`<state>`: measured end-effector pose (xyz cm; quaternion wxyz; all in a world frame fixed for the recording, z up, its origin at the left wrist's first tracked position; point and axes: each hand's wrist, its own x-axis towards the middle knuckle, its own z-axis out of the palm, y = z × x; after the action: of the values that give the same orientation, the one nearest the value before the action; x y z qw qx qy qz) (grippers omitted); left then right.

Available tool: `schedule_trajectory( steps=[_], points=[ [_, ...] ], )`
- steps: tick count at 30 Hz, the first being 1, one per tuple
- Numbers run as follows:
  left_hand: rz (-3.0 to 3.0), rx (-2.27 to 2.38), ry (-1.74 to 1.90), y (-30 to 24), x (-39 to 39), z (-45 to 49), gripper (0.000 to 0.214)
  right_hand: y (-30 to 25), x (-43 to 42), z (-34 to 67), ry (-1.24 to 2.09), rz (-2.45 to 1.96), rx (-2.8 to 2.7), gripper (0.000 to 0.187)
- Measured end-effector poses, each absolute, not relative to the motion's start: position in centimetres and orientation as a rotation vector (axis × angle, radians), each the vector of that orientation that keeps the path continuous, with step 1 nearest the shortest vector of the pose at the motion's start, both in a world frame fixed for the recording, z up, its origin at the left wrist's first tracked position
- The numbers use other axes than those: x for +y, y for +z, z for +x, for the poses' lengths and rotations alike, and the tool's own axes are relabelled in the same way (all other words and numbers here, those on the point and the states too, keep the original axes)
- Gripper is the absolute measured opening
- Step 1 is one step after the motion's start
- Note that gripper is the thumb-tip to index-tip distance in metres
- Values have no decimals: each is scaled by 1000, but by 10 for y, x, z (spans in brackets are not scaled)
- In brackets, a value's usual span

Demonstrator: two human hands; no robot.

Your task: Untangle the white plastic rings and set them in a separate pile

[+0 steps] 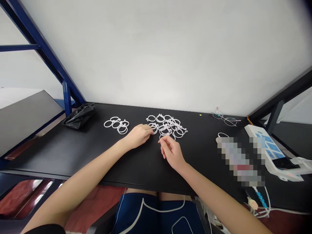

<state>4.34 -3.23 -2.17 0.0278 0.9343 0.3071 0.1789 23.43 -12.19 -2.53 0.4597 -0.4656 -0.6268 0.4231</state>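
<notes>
A loose pile of white curtain rings [168, 125] with small eyelets lies on the black table. At the pile's left edge is my left hand [140, 135], palm down, its fingers bent together and the fingertips against the nearest rings. My right hand [172, 152] is at the front of the pile, fingers curled in a pinch. Part of one ring shows behind its fingertips; whether they grip it is hidden. Left of both hands sits a smaller group of white rings [117, 124], apart from the pile.
A black plastic bag [80, 116] rests at the table's back left. Eyeglasses [225, 118] lie at the back right. Further right are a pixelated long object [239, 161], a white power strip [270, 148] and cables [266, 201]. A blue metal frame [48, 52] rises at the left.
</notes>
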Motion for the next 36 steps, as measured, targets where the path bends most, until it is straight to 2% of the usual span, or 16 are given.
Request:
schedule_trajectory(
  steps=[15, 36],
  points=[
    [2900, 928, 576, -19, -33, 44, 24, -25, -122, 234, 1044, -1138, -1544, 28],
    [2914, 816, 823, -20, -35, 46, 27, -25, -122, 234, 1049, -1131, -1544, 26]
  ],
)
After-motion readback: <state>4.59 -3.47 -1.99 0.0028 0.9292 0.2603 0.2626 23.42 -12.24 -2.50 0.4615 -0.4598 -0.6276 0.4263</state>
